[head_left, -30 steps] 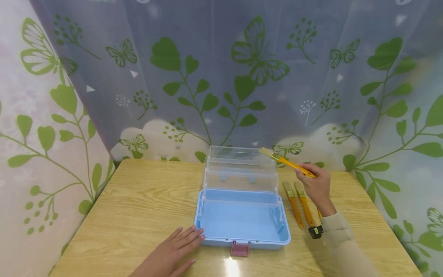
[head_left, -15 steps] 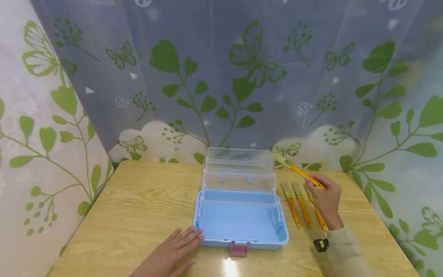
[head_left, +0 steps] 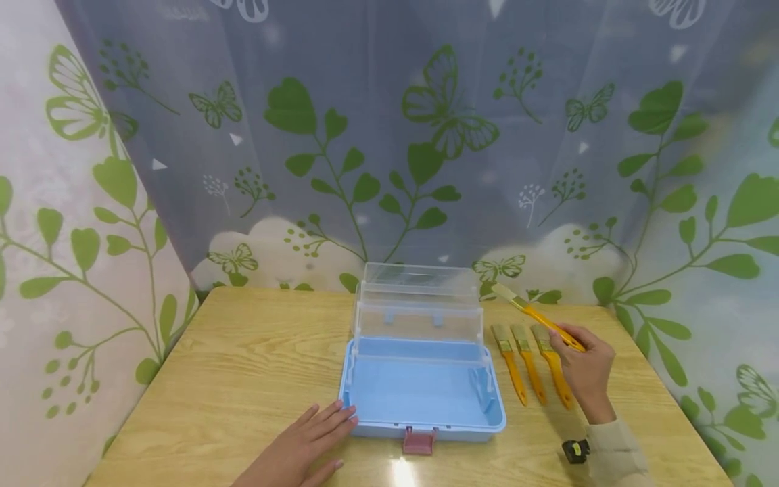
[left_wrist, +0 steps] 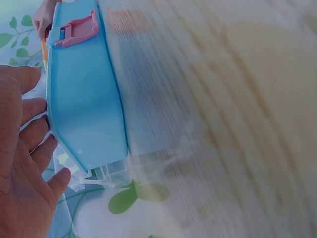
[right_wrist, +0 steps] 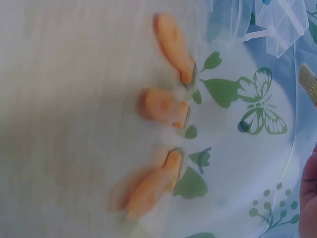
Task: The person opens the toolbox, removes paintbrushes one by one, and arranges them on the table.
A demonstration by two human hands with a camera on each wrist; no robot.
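A light blue plastic box (head_left: 420, 392) stands on the wooden table with its clear lid (head_left: 420, 311) raised at the back and a pink latch (head_left: 419, 442) hanging at the front. My left hand (head_left: 304, 439) lies with straight fingers against the box's front left corner; the left wrist view shows those fingertips (left_wrist: 44, 146) along the rim. In my right hand (head_left: 587, 362) a paintbrush (head_left: 538, 316) is pinched by its orange handle, bristles pointing up and left. Below it, three similar paintbrushes (head_left: 510, 365) lie side by side, right of the box.
A small black object (head_left: 575, 451) shows beside the right sleeve (head_left: 617, 453). Patterned curtains (head_left: 341, 135) with green leaves and butterflies close off the back and sides of the table (head_left: 243, 365).
My right hand has moved right and down with the paintbrush, away from the box lid, uncovering the third brush on the table. My left hand stays at the box corner.
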